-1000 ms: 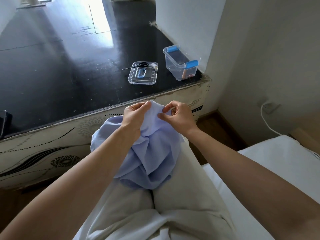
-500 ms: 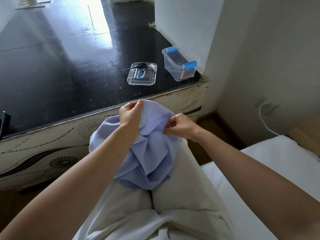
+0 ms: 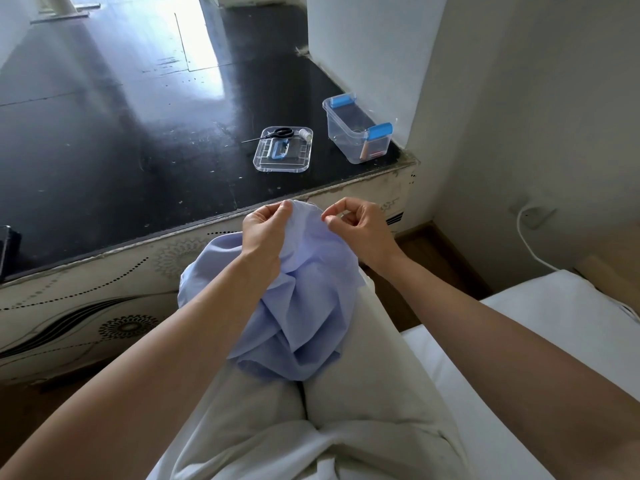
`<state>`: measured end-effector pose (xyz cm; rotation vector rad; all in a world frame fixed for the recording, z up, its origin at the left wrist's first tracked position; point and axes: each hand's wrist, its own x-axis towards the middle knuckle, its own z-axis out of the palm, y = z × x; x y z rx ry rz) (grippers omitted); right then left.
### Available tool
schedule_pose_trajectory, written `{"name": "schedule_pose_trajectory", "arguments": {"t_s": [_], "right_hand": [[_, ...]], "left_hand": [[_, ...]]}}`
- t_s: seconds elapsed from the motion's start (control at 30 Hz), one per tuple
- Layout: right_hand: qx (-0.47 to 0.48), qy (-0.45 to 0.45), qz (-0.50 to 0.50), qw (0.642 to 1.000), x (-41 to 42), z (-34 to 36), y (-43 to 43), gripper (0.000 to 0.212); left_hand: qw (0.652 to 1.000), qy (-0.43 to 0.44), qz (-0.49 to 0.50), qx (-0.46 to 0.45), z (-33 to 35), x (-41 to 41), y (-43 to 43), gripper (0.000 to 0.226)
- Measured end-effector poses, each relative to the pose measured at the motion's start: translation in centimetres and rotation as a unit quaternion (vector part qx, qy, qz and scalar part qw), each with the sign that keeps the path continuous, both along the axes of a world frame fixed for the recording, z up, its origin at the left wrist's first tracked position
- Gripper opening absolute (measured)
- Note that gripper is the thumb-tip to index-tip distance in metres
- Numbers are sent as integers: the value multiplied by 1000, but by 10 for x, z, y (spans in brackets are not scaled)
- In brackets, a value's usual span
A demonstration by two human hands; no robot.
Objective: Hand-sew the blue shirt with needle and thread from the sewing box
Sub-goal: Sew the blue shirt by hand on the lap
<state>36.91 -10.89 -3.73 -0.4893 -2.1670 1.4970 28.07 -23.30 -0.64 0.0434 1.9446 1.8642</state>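
The blue shirt (image 3: pixel 298 292) sits bunched up on the person's lap, over pale trousers (image 3: pixel 367 382), w/ its top fold lifted toward the worktop's front edge. The left hand (image 3: pixel 265 230) grips that raised fold, fingers curled round the cloth. The right hand (image 3: pixel 360 225) is just beside it, thumb & forefinger pinched tight together on the fabric, the other fingers curled in. Can't tell if a needle is btwn them, too small to see. Beyond the hands, on the black worktop (image 3: pixel 121 150) nr its front right corner, the sewing box (image 3: pixel 358 136) stands open against the white wall, clear plastic w/ blue clips at both ends & a few bits inside at the near end. Its clear lid (image 3: pixel 301 164) lies flat to the left, apart from the box, carrying black scissors (image 3: pixel 280 133), a white thread spool (image 3: pixel 304 133) & a blue handle (image 3: pixel 278 150). Right of the person is a white mattress (image 3: pixel 554 323), and a white cable (image 3: pixel 523 237) runs from a wall socket (image 3: pixel 533 216) down to it.
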Motion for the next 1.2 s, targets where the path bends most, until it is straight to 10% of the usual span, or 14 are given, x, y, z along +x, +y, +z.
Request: {"name": "schedule_pose_trajectory", "arguments": {"t_s": [0.37,0.67,0.87,1.2], "right_hand": [[105,-9,-36,994,-15,-7,-8,16],[-34,-215,276,936,16,4,1,8],[-46,-17,45,998,2,2,3,20],[43,19,-46,998,-12,-6,-4,23]], "left_hand": [[998,-16,-58,35,9,10,-2,14],[998,-22,-44,30,2,-1,-4,8],[997,-39,-58,39,1,1,-2,5],[994,-74,-70,33,7,5,0,8]]}}
